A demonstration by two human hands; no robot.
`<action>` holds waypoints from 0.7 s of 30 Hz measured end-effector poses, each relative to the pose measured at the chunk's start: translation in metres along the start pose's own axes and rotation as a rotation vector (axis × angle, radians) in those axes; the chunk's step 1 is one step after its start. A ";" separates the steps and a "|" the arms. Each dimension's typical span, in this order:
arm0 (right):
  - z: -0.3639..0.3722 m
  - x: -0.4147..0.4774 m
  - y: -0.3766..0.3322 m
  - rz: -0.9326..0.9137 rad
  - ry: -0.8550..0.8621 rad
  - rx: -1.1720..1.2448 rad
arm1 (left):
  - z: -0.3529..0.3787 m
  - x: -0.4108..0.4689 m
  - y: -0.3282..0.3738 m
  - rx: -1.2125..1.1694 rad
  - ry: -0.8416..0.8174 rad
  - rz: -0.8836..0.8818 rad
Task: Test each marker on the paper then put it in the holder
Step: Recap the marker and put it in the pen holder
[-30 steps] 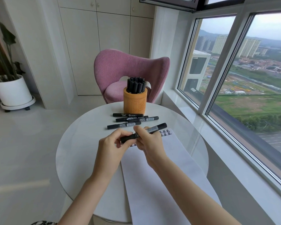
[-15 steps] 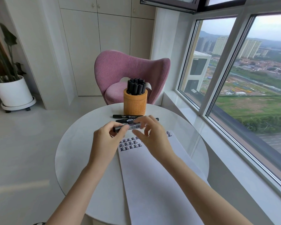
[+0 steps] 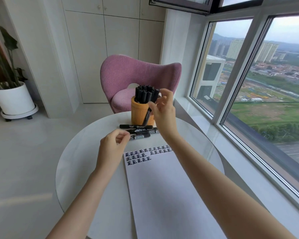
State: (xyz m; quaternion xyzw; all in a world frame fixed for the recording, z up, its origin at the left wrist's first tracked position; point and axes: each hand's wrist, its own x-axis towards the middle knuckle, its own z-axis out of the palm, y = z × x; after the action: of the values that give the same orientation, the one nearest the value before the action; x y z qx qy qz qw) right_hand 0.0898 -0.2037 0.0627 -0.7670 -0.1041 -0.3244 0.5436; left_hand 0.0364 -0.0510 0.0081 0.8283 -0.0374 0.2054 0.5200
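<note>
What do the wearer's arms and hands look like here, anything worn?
Left hand and right hand are bare, with no gloves. Left forearm and right forearm are uncovered as far as the frame shows. No sleeves, watch, bracelets or rings are visible, and no markings or cables.

black marker (image 3: 148, 116) tilted in front of orange holder (image 3: 138, 116) packed with markers (image 3: 144, 94); others (image 3: 136, 126) lie flat near the written-on paper (image 3: 162, 187).
</note>
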 end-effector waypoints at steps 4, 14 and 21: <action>0.008 0.027 -0.003 -0.051 0.090 0.071 | 0.004 0.009 -0.019 0.084 0.016 -0.008; 0.030 0.058 -0.003 -0.092 0.023 0.003 | 0.012 0.021 -0.037 0.329 -0.006 0.045; 0.040 0.060 0.017 -0.067 -0.005 -0.172 | 0.012 0.026 -0.044 0.354 -0.022 0.037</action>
State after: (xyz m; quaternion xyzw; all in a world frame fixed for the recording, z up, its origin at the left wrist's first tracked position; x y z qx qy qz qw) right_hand 0.1602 -0.1859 0.0788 -0.8079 -0.1026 -0.3482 0.4643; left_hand 0.0760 -0.0372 -0.0237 0.9082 -0.0215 0.2093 0.3618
